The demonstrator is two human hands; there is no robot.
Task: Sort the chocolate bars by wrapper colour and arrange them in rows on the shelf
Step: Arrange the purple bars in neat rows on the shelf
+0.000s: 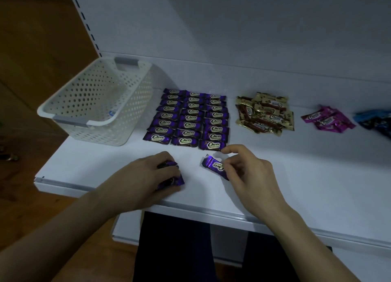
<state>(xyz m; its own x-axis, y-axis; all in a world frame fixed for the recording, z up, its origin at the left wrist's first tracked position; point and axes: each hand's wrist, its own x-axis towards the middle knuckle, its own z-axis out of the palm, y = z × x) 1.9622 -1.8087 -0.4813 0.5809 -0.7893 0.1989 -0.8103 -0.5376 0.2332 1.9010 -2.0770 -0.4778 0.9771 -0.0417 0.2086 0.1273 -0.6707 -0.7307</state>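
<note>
Purple chocolate bars (187,118) lie in three neat columns on the white shelf (296,175). My left hand (146,175) covers a small bunch of loose purple bars (171,181) near the shelf's front edge, fingers curled over them. My right hand (247,171) pinches one purple bar (213,165), tilted, just in front of the right column. Unsorted heaps lie to the right: gold and brown bars (265,114), pink bars (326,119) and blue bars (374,120) at the frame edge.
A white perforated basket (97,103) stands tilted at the shelf's left end, nothing visible inside but a small label. The shelf's back panel rises behind. A lower shelf and wooden floor show below the front edge.
</note>
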